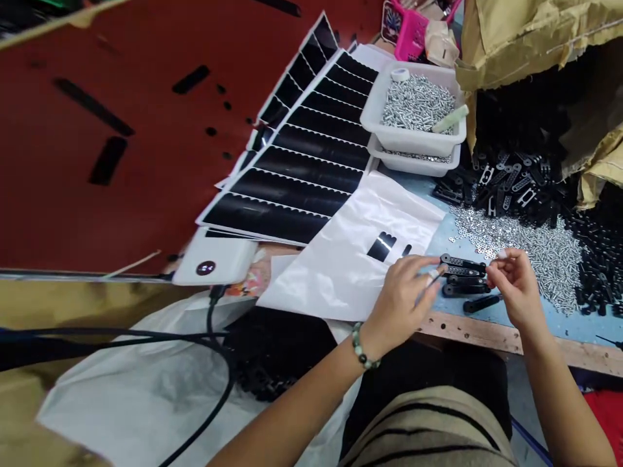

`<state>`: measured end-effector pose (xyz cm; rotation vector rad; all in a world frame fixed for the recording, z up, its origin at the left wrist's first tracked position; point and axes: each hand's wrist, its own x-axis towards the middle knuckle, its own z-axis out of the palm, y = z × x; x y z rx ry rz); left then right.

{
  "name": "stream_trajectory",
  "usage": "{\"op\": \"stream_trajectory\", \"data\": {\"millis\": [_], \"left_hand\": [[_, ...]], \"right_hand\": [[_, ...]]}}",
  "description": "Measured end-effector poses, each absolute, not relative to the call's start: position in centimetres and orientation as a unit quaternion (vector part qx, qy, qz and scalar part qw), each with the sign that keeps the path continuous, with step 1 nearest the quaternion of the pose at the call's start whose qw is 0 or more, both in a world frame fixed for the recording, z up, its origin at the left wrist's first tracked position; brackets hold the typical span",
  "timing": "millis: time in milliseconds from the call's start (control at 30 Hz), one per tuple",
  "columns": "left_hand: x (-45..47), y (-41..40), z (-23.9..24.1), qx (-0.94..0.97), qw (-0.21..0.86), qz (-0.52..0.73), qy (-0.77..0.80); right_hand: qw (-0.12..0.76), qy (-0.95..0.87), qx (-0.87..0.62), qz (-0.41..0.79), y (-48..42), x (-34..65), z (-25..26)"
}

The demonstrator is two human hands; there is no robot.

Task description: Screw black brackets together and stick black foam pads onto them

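Red board (150, 149) fills our left, then come black-striped sheets (316, 155), white paper (335, 272) and the blue table (574, 327). Our left hand (402, 298) pinches a thin piece (439, 274) near the bars' (467, 287) left ends. Those black bars lie between our hands, lengthwise roughly left to right. Our right hand (518, 288) curls at their right ends; whether it grips one, we cannot tell.

Two bare forearms (302, 408) stretched forward, left hand (399, 298) palm-down, right hand (520, 292) apart, fingers (520, 259) curled.
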<state>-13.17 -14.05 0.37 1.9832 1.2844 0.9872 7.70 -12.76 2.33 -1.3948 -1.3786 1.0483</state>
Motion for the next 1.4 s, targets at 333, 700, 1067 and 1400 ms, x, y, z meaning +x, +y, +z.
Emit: {"op": "stream_trajectory", "data": {"millis": [333,700,1067,1400], "left_hand": [[-11.5,-15.5,-1.3,0.87,0.119,0.22,0.424],[-11.1,-15.2,-0.9,0.867,0.136,0.217,0.428],[-10.8,-15.2,-0.9,0.87,0.121,0.199,0.435],[-10.9,-15.3,-1.4,0.868,0.127,0.2,0.436]], "right_hand": [[0.314,-0.58,-0.63,0.41,-13.5,9.4,-1.2],[0.263,-0.602,-0.65,0.383,-12.9,9.2,-1.2],[0.264,-0.602,-0.662,0.361,-13.3,9.1,-1.1],[0.257,-0.616,-0.667,0.331,-13.4,9.1,-1.5]]}}
